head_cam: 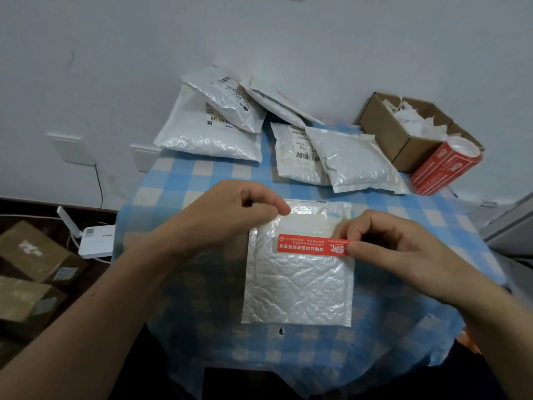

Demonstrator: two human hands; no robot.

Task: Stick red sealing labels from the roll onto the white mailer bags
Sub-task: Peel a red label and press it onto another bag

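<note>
The right grip (pixel 403 249) pinches the right end of a red sealing label (pixel 311 246) between thumb and forefinger, the other fingers curled in behind. The label stretches level across the upper part of the white mailer bag (pixel 300 287), its right end at the bag's right edge; whether its left end is already stuck down cannot be told. The left grip (pixel 219 217) sits at the bag's upper left corner with fingers curled and the thumb tip lying over that corner; whether it pinches the bag's edge or only rests on it cannot be told. The bag lies flat on the worktop (pixel 178 174), which is covered by a blue and white checked cloth. Beyond the bag, at the far side against the wall, lie two heaps of other white mailers: one up and to the left of it (pixel 213 125), one straight beyond and a little right (pixel 340 157). Further right of the bag and beyond it, the red label roll (pixel 444 166) lies on its side, touching an open cardboard box (pixel 403 140) that holds white paper scraps (pixel 415 119). Left of the bag, off the worktop and lower down, a white router (pixel 95 241) and brown cartons (pixel 37 255) sit on the floor.
</note>
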